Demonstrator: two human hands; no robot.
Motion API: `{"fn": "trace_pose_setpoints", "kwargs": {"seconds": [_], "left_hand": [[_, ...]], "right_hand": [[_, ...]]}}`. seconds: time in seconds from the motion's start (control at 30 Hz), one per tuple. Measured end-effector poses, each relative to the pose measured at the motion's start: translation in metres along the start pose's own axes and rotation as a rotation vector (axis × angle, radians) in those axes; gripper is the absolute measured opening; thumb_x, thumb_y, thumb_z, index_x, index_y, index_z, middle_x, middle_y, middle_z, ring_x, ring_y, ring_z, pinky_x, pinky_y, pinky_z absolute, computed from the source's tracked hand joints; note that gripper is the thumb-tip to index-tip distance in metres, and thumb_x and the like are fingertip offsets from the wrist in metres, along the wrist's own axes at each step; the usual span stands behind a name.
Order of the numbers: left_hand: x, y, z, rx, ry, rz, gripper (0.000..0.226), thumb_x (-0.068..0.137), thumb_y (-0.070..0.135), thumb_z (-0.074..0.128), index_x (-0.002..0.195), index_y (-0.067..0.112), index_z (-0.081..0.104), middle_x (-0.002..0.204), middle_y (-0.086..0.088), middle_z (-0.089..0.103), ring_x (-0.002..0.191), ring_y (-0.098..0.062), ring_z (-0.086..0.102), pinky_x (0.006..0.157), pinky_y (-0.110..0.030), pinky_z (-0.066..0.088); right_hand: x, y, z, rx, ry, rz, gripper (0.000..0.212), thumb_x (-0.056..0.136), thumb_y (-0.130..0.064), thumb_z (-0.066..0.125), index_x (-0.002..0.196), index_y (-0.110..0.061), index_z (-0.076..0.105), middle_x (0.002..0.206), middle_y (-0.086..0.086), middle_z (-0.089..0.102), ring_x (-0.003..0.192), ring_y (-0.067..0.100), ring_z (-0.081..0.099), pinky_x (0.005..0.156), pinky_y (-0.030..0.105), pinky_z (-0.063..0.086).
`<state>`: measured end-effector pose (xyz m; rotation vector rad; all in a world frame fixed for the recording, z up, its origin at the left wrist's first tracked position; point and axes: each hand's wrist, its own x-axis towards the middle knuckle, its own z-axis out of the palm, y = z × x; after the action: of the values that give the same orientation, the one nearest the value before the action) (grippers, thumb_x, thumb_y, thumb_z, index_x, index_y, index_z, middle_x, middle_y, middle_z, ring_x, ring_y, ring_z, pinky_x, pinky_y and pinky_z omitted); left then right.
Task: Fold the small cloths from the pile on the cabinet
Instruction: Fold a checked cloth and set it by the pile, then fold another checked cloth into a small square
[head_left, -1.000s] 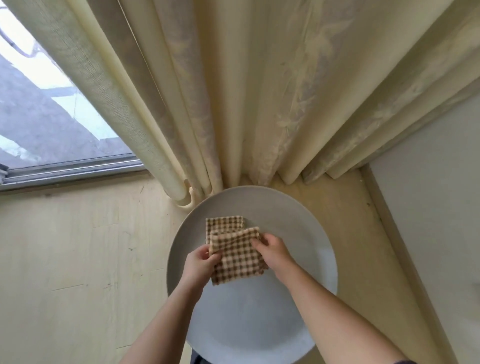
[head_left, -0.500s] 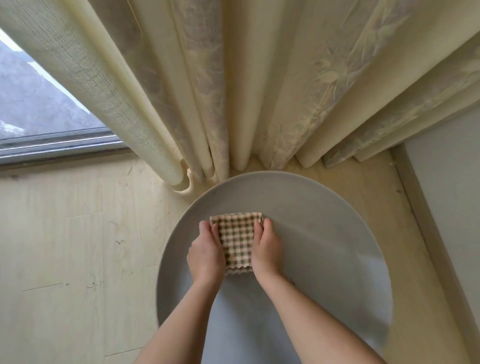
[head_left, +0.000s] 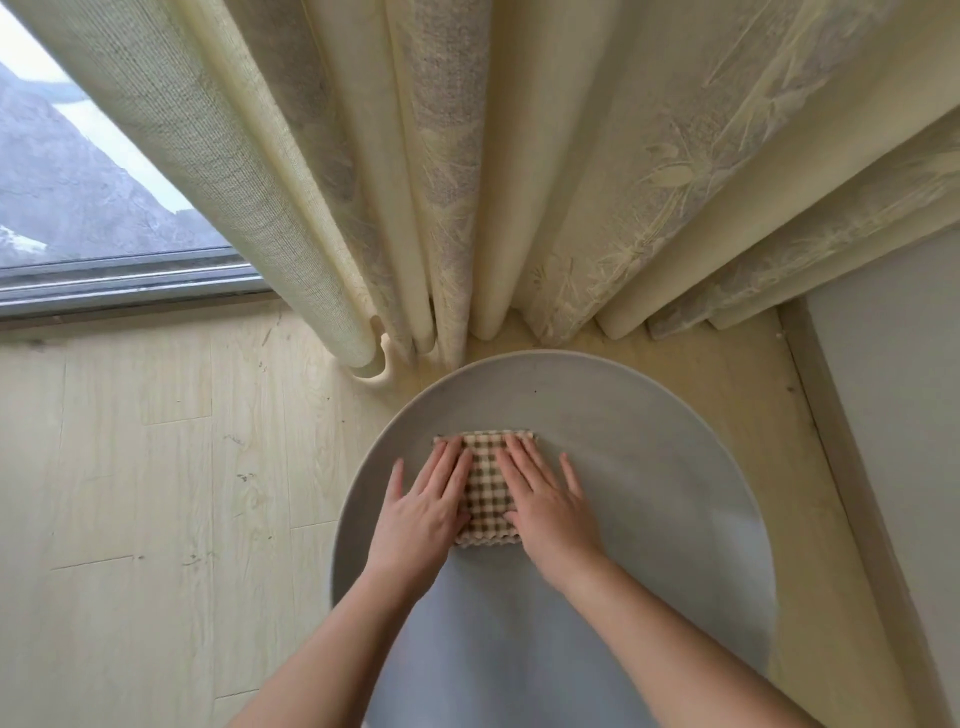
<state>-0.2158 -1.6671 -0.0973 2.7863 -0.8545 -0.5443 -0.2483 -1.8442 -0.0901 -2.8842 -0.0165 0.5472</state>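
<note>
Checked cloth lies folded into a small rectangle on round grey top, around 11 o'clock from the top's centre, near its far rim. Left hand covers the cloth's 9 o'clock edge and right hand its 3 o'clock edge. Both palms down, fingers straight and pointing to 12, pressing, nothing pinched or curled round; a strip of check shows between them, with a scalloped hem at 6 o'clock.

Change: a second ago both hands pinched the cloth lifted off the top, one flap still offset. Half a second ago it was down, with hands bracketing its sides. Now the fingers are spread flat over it. Judgement: last fold is closed and this is the smoothing press, so this cloth is near done. Next step likely release it and fetch another; no pile in view, so remaining count can't be told.

Cream curtain hangs at 12, window at 10, pale plank floor at 9
</note>
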Motion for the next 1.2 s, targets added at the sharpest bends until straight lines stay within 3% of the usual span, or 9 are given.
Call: {"fn": "trace_pose_setpoints", "kwargs": {"seconds": [0.1,0.17,0.3,0.4,0.53,0.7,0.93,1.07,1.2], "left_hand": [[0.011,-0.001,-0.002,0.058,-0.148,-0.034,0.077,0.091,0.035,0.059,0.153,0.011,0.021,0.160,-0.008,0.021,0.148,-0.023,0.021,0.111,-0.060,0.025],[0.016,0.000,-0.009,0.083,-0.264,-0.033,0.075,0.100,0.039,0.040,0.154,0.014,-0.006,0.163,-0.005,-0.006,0.150,-0.021,-0.005,0.116,-0.058,0.007],[0.007,0.010,-0.046,0.108,-0.348,-0.053,0.081,0.100,0.049,0.036,0.152,0.013,-0.016,0.160,-0.006,-0.021,0.145,-0.020,-0.024,0.119,-0.055,-0.002],[-0.019,0.017,-0.093,0.013,-0.240,-0.070,0.079,0.099,0.051,0.037,0.154,0.016,-0.009,0.161,-0.006,-0.018,0.141,-0.018,-0.026,0.120,-0.050,-0.003],[-0.066,0.041,-0.180,-0.066,-0.049,-0.092,0.072,0.099,0.049,0.041,0.155,0.019,0.009,0.164,-0.004,-0.002,0.150,-0.021,-0.010,0.120,-0.047,0.001],[-0.153,0.071,-0.279,-0.134,0.300,-0.076,0.061,0.091,0.048,0.049,0.143,0.016,0.042,0.153,-0.009,0.037,0.145,-0.029,0.027,0.113,-0.054,0.026],[-0.268,0.075,-0.367,-0.194,0.576,-0.157,0.051,0.095,0.051,0.038,0.135,0.020,0.042,0.150,-0.007,0.040,0.144,-0.027,0.030,0.112,-0.055,0.027],[-0.330,0.045,-0.392,-0.221,0.665,-0.194,0.050,0.093,0.050,0.036,0.134,0.020,0.042,0.149,-0.006,0.040,0.144,-0.025,0.028,0.111,-0.056,0.028],[-0.402,-0.007,-0.409,-0.199,0.686,-0.205,0.049,0.093,0.050,0.034,0.132,0.021,0.040,0.147,-0.008,0.042,0.142,-0.027,0.032,0.110,-0.060,0.032]], "right_hand": [[0.014,0.002,-0.005,-0.035,-0.259,0.022,0.086,0.095,-0.033,0.058,0.157,-0.017,0.000,0.162,-0.003,-0.015,0.152,0.015,-0.003,0.119,0.055,0.006],[0.017,-0.003,-0.015,-0.071,-0.353,0.062,0.082,0.101,-0.033,0.048,0.155,-0.018,-0.012,0.162,-0.003,-0.021,0.150,0.014,-0.014,0.119,0.054,-0.002],[-0.002,-0.012,-0.048,-0.001,-0.343,0.142,0.084,0.099,-0.034,0.050,0.155,-0.019,-0.011,0.163,-0.003,-0.019,0.151,0.015,-0.013,0.120,0.053,-0.002],[-0.035,-0.022,-0.092,0.034,-0.245,0.141,0.081,0.100,-0.037,0.048,0.156,-0.021,-0.009,0.163,-0.003,-0.018,0.150,0.016,-0.015,0.120,0.050,-0.004],[-0.082,-0.046,-0.177,0.111,-0.103,0.104,0.077,0.100,-0.040,0.047,0.156,-0.027,-0.003,0.164,0.000,-0.014,0.150,0.020,-0.015,0.121,0.051,-0.001],[-0.146,-0.093,-0.283,0.172,0.158,-0.040,0.075,0.097,-0.043,0.052,0.157,-0.026,0.009,0.165,0.005,0.002,0.152,0.025,-0.002,0.120,0.051,0.006],[-0.217,-0.175,-0.371,0.168,0.343,-0.237,0.073,0.091,-0.060,0.035,0.155,-0.027,0.021,0.164,0.003,0.013,0.152,0.023,0.007,0.118,0.049,0.005],[-0.244,-0.240,-0.389,0.148,0.383,-0.307,0.070,0.097,-0.045,0.052,0.155,-0.028,0.018,0.164,0.002,0.010,0.152,0.021,0.004,0.119,0.048,0.003],[-0.268,-0.327,-0.386,0.174,0.432,-0.330,0.069,0.096,-0.044,0.053,0.155,-0.030,0.018,0.164,0.003,0.013,0.152,0.022,0.004,0.119,0.049,0.005]]}}
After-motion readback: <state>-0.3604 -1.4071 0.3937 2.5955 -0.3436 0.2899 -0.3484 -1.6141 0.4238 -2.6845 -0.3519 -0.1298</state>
